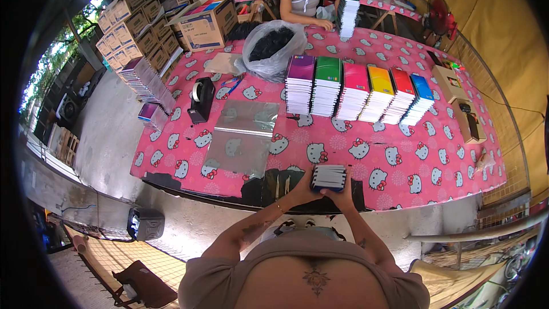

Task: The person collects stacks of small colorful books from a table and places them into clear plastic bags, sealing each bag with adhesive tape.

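Both hands clasp a small stack of notebooks [329, 177] at the bench [400, 166] edge: left hand [306, 190] under its left end, right hand [342, 193] under its right. Beyond them, coloured notebook stacks [357, 91] stand in a row.

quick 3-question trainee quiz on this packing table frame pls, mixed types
1. True or false: both hands grip one small stack of notebooks at the near table edge.
2. How many coloured notebook piles stand in the row mid-table? A four, B six, C nine.
3. What lies flat just left of the held stack?

Key: 1 true. 2 B. 3 Clear plastic bags on the pink tablecloth.
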A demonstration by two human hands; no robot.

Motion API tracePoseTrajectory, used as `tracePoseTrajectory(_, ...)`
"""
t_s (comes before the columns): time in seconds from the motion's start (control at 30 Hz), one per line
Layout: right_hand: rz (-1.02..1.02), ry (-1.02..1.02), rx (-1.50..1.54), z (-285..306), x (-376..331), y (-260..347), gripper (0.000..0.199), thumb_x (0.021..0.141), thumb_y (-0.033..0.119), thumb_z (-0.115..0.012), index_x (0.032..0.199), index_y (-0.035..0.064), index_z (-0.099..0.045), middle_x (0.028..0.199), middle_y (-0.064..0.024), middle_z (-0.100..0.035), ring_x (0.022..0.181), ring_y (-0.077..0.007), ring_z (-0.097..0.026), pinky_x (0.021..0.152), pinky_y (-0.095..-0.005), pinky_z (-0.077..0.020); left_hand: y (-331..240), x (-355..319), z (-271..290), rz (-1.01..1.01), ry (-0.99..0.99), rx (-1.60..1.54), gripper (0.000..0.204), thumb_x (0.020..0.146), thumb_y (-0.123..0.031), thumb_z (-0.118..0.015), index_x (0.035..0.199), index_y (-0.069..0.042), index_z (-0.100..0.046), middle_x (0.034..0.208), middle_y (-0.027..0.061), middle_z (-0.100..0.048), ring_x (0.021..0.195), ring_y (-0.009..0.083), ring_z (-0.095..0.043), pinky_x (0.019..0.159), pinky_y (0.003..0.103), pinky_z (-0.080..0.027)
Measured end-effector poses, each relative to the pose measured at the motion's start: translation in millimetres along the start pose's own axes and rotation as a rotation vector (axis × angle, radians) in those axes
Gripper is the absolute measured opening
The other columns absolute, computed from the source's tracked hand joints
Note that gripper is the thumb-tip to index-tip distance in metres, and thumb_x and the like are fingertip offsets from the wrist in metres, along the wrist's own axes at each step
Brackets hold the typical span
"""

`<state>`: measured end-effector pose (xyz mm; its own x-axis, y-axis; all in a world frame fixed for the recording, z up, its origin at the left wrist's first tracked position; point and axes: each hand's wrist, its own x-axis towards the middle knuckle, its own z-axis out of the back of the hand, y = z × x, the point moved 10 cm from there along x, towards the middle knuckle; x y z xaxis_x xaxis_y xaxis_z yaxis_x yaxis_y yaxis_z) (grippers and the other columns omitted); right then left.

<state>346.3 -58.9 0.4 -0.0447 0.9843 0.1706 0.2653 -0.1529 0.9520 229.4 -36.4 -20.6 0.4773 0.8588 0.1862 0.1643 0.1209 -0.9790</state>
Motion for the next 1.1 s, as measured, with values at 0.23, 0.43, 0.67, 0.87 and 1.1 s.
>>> tracePoseTrajectory(0.23, -0.015, 0.158, -0.265, 6.8, -1.5, 3.8, 0.084, 0.066, 0.013, -0.094, 0.131, 0.0033, -0.041, 0.122, -0.0122, -0.059, 0.115, -0.0230, -0.060, 0.100, -0.0383, -0.0498, -4.1, -5.2, -2.5, 0.057, 0.064, 0.265, 0.085, 0.072, -0.022, -0.089, 0.135, -0.004, -0.034, 0.128, 0.0156, -0.058, 0.122, 0.0256, -0.058, 0.102, 0.039, -0.047)
tracePoseTrajectory(0.43, -0.022, 0.224, -0.337, 15.3, -1.9, 3.9, 0.093, 0.067, 0.015, -0.093, 0.141, 0.0036, -0.037, 0.128, -0.0135, -0.058, 0.120, -0.0247, -0.058, 0.103, -0.0391, -0.0473, -13.8, -7.0, -9.9, 0.120, 0.010, 0.302, 0.087, 0.071, -0.023, -0.090, 0.136, -0.005, -0.035, 0.132, 0.0147, -0.056, 0.124, 0.0260, -0.056, 0.105, 0.039, -0.045)
tracePoseTrajectory(0.67, -0.069, 0.313, -0.266, 17.5, -11.7, -7.6, 0.103, 0.070, 0.012, -0.091, 0.151, 0.0073, -0.028, 0.140, -0.0135, -0.051, 0.129, -0.0247, -0.051, 0.108, -0.0394, -0.0430, -33.6, -9.7, -13.2, 0.294, 0.154, 0.405, 0.104, 0.066, -0.023, -0.093, 0.145, -0.002, -0.029, 0.138, 0.0187, -0.052, 0.132, 0.0300, -0.049, 0.110, 0.040, -0.040)
tracePoseTrajectory(0.87, -0.087, 0.289, -0.243, 19.6, -10.5, -16.8, 0.108, 0.068, 0.013, -0.092, 0.152, 0.0070, -0.025, 0.140, -0.0153, -0.046, 0.129, -0.0283, -0.049, 0.107, -0.0404, -0.0423, -108.9, 39.9, -9.0, 0.033, 0.078, 0.755, 0.044, 0.091, -0.034, -0.071, 0.124, -0.006, -0.064, 0.113, 0.0146, -0.067, 0.106, 0.0295, -0.065, 0.092, 0.038, -0.049)
tracePoseTrajectory(1.1, 0.317, 0.010, -0.657, 26.6, -31.4, 31.8, 0.110, 0.066, 0.018, -0.092, 0.153, 0.0063, -0.027, 0.145, -0.0213, -0.036, 0.131, -0.0410, -0.042, 0.109, -0.0476, -0.0389, -89.7, 63.6, -9.6, 0.181, 0.100, 0.827, 0.038, 0.095, -0.040, -0.061, 0.094, -0.004, -0.070, 0.079, 0.0182, -0.065, 0.075, 0.0346, -0.065, 0.067, 0.044, -0.048)
